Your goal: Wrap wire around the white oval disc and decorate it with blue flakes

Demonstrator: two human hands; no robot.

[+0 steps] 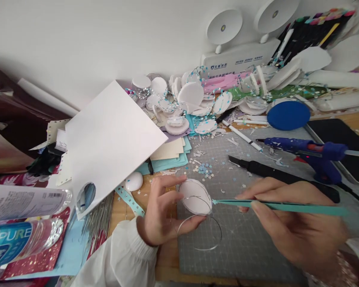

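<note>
My left hand grips a round white foam disc by its edge, thumb below and fingers above. Thin silver wire curls around the disc and loops down beneath it. In my right hand is a pair of teal tweezers, pinched between thumb and fingers and pointing left. A tiny light-blue star is at the tweezer tips, against the disc's right edge. Small blue and white stars lie scattered on the grey cutting mat just beyond the disc.
A blue glue gun and a black craft knife lie right on the mat, near a blue round lid. White discs pile up at the back. A white board and a water bottle are left.
</note>
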